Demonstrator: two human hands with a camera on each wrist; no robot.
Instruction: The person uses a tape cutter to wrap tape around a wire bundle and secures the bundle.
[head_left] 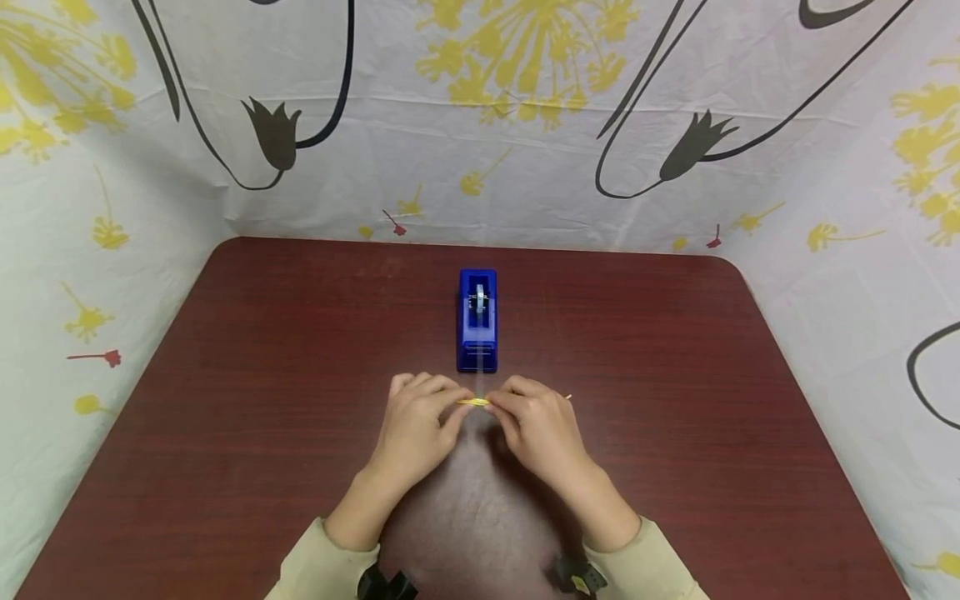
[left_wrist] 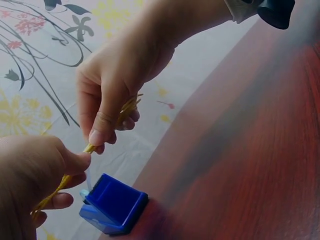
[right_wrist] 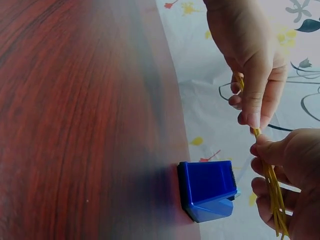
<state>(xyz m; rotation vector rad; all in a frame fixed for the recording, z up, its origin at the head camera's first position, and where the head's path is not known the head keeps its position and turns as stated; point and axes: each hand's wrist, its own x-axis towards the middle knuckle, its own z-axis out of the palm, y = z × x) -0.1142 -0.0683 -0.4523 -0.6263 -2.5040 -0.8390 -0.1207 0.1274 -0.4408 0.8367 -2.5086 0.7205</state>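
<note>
Both hands meet in front of a blue tape dispenser (head_left: pixel 467 333), pinching a bundle of thin yellow strands (head_left: pixel 476 402) between thumbs and fingers. My left hand (head_left: pixel 417 425) grips one side, my right hand (head_left: pixel 542 427) the other, with a short stretch showing between their fingertips. In the right wrist view, loose strand ends (right_wrist: pixel 274 192) fan out beneath the right hand's fingers. A clear strip of tape (head_left: pixel 480 382) runs from the dispenser to the bundle; whether it is stuck there I cannot tell. Much of the bundle is hidden in the hands. The strands' material is unclear.
The dark red wooden table (head_left: pixel 315 333) extends around the hands. A white cloth (head_left: pixel 540 183) with yellow, red and grey plant prints hangs behind and at the sides. Dark devices (head_left: pixel 386 583) sit at both wrists, by the pale sleeves (head_left: pixel 322 562).
</note>
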